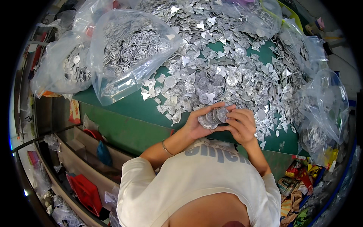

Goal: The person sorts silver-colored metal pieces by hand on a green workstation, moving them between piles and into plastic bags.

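At the near edge of the green table, several round, silver-grey metal discs with raised patterns are held between my hands. My left hand cups them from the left, its thumb along the far side and its fingers beneath. From the right, my right hand pinches the disc at that end with bent fingers. Just beyond my hands spreads a large heap of small silver-grey metal pieces, some round, some leaf-like or butterfly-shaped. What lies under the discs in my left palm is hidden.
A clear plastic bag of openwork metal rings stands on the green table, at the left. Beside it is another bag with discs. More bags line the right. Below left are a beige-sided bin and a red plastic piece.
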`<control>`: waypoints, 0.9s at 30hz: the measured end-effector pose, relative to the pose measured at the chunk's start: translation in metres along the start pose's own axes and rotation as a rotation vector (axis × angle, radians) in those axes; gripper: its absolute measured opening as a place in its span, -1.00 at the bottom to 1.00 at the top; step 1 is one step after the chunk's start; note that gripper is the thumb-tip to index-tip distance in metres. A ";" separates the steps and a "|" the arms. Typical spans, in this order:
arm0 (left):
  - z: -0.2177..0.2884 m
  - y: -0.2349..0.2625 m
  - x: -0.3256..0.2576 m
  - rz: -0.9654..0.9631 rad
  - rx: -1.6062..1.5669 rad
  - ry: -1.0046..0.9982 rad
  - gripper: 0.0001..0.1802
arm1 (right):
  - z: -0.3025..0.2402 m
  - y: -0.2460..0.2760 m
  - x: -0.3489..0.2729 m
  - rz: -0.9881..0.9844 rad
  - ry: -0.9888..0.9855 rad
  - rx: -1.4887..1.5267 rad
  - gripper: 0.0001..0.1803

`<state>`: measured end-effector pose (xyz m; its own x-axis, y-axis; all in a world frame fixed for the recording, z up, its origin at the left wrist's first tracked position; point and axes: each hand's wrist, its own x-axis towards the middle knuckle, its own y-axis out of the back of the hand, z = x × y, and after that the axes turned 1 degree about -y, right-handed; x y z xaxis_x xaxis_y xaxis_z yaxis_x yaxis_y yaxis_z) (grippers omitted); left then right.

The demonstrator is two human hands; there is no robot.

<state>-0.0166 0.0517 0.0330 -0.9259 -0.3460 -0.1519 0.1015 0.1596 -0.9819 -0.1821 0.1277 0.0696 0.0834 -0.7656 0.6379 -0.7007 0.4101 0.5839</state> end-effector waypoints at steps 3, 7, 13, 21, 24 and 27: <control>0.000 -0.008 0.000 -0.001 -0.024 0.006 -0.48 | -0.006 -0.003 -0.001 0.126 -0.295 0.161 -0.67; 0.000 -0.012 -0.003 0.069 0.020 -0.013 -0.44 | -0.018 -0.001 0.021 -0.088 -0.368 0.003 -0.62; -0.001 -0.016 -0.006 0.102 0.018 -0.016 -0.41 | -0.007 -0.004 0.008 0.002 -0.633 0.317 -0.83; 0.000 -0.021 -0.006 0.074 -0.090 0.003 -0.43 | -0.025 -0.015 0.010 0.161 -0.693 0.276 -0.83; -0.002 -0.021 -0.003 0.082 -0.056 -0.070 -0.51 | -0.026 -0.021 0.010 0.022 -0.338 -0.016 -0.71; -0.002 -0.004 0.004 0.034 -0.014 -0.112 -0.62 | -0.029 -0.025 0.007 0.144 -0.363 -0.011 -0.74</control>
<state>-0.0212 0.0517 0.0362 -0.8755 -0.4409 -0.1979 0.1266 0.1860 -0.9744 -0.1429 0.1268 0.0737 -0.2732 -0.8245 0.4955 -0.6788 0.5302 0.5081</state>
